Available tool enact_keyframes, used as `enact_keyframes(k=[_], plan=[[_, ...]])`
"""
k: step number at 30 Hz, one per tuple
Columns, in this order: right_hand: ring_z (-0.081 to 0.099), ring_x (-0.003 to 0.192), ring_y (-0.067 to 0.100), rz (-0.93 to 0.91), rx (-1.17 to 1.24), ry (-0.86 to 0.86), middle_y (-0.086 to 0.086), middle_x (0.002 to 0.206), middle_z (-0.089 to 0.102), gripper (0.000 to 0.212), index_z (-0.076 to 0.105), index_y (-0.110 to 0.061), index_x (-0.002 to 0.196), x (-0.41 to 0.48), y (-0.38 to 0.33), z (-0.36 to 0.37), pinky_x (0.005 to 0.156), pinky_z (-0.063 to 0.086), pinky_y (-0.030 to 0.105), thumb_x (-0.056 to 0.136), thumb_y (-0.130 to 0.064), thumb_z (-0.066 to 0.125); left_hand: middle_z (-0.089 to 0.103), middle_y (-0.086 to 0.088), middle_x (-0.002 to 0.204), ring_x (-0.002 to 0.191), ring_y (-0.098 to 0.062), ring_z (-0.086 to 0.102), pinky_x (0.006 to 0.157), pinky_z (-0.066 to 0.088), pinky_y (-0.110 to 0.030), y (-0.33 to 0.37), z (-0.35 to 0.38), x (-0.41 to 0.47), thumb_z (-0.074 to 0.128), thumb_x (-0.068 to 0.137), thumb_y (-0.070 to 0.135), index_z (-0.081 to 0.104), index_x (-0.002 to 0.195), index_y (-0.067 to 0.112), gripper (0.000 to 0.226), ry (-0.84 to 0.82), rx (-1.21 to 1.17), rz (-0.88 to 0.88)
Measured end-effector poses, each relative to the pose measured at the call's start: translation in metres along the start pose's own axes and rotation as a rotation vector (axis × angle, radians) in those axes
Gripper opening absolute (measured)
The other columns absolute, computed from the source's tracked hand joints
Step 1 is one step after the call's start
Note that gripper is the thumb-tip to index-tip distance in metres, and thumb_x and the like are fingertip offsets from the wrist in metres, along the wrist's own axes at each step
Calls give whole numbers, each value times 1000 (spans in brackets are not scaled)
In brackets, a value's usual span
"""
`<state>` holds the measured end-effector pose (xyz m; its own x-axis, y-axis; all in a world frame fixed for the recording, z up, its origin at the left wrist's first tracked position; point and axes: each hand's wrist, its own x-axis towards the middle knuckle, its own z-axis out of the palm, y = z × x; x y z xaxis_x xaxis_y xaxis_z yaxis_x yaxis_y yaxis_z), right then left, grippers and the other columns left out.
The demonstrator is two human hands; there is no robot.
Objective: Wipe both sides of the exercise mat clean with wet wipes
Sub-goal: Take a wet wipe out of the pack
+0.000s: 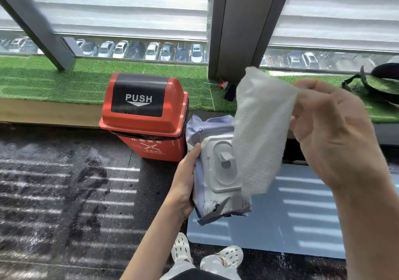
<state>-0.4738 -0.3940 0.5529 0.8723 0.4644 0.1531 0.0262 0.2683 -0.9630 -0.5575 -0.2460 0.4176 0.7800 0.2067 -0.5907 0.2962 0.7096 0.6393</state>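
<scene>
Above the mat (302,210), wipe (261,128) in right hand (330,133)

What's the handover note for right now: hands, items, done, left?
Left hand: grips the wet wipe pack from its left edge, held over the mat.
Right hand: pinches one wet wipe by its top, and the sheet hangs in front of the pack.
Blue exercise mat: flat on the dark floor, lower right.
Red push-lid bin: on the floor, left of the pack.
Done: one wipe is out.
Left: put the pack down, wipe the top of the mat, flip it, wipe the other side.
</scene>
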Motion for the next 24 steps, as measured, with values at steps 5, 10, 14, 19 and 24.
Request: enact_keyframes(k=[5,10,14,19,24], plan=[[44,55,2,70,-220,160,-8,66,46,20,44,-16,83,10,8,-2,49,38,15,101,-10,35,73,-17,108,97,-31,70,99,50,-49,0,1,0,60,78,45,81,94,16,39,-53,-58,-11],[47,54,23,58,-615,73,10,69,52,17,43,-25,95,5,47,6,49,43,33,94,-26,60,72,-18,111,96,-31,70,98,50,-48,6,6,-2,60,76,46,79,99,14,44,-70,-82,29],[50,68,16,100,-970,-143,-3,78,54,60,41,-28,101,-10,64,7,60,39,28,64,-33,89,69,-21,117,102,-34,67,100,49,-49,11,6,-2,55,84,48,71,114,9,52,-78,-139,44],[58,72,13,149,-870,-47,-6,81,58,56,51,-28,106,-14,62,3,64,47,25,65,-33,88,69,-22,117,103,-35,67,97,51,-49,16,6,-2,56,81,46,67,121,7,57,-68,-96,90],[60,78,18,316,-714,254,19,79,63,53,68,-1,91,-1,59,-22,71,53,41,74,-51,62,69,-18,119,112,-35,65,103,46,-51,17,6,-1,56,82,47,65,126,10,58,-38,-123,101]])
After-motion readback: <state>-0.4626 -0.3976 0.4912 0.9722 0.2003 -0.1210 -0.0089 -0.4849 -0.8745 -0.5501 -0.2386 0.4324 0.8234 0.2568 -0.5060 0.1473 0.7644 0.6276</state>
